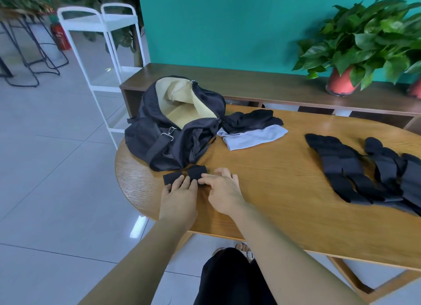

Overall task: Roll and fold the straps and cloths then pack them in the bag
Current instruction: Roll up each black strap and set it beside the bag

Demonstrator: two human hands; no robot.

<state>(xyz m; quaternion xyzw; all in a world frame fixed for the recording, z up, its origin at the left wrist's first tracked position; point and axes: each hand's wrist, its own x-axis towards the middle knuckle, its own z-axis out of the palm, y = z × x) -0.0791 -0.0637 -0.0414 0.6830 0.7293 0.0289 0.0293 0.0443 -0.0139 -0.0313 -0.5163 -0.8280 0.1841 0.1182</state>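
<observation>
Rolling the black strap (196, 171) at the tabletop's (262, 179) left edge, beside the open bag (173, 131): left hand (180, 196) presses it with straight fingers, right hand (222, 191) pinches its end; a tight, edge-aligned roll should pack best.

The bag (168, 134) is sitting at the left end of the bench (273, 181). A strap (196, 171) is lying just before it, near the front edge. Two cloths (250, 137) are lying just right of the bag, one overlapping the other. More straps (341, 165) are lying toward the right end. Behind the bench, a plant (364, 38) is standing on a shelf (262, 81).
</observation>
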